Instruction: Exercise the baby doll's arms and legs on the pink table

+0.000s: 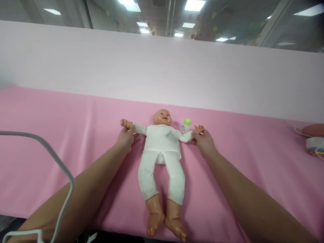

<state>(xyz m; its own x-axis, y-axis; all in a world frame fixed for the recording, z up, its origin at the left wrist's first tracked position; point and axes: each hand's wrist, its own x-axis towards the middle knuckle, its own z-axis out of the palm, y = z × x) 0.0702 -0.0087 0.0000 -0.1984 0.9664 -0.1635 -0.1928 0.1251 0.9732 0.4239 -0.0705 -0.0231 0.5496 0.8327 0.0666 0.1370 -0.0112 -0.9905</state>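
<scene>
here, glossy-limbed doll (162, 140), rippled cloth (235, 145)

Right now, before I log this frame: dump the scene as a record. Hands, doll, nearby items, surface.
left hand: holding the doll by one wrist
right hand: holding the doll's other wrist
doll: on its back, head toward the white wall, arms spread, white top and trousers, bare feet
bottle: green cap, between the doll's head and the right hand
surface: pink cover
cable: pale, looping in front of the left forearm
right edge: items cut off by the frame, not identifiable
</scene>
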